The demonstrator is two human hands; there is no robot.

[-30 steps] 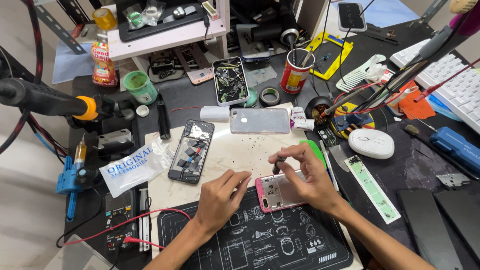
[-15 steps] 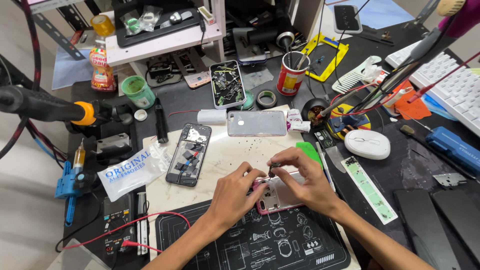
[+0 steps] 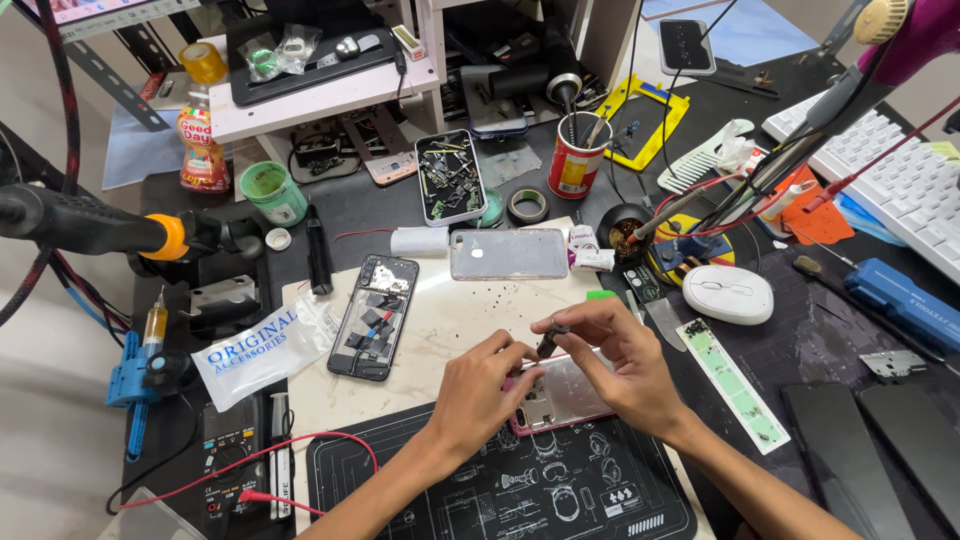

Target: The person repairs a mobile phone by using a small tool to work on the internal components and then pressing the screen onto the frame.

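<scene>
Head view: at lower centre my left hand [image 3: 480, 395] pinches the edge of the pink-framed opened phone [image 3: 562, 395] on the mat; my right hand [image 3: 625, 365] grips a small dark tool [image 3: 549, 340] over it.

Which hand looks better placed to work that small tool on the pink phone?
The right hand, probably: its fingers already pinch the small dark tool over the pink-framed phone. The left hand presses on the phone's left edge, steadying it.
</scene>
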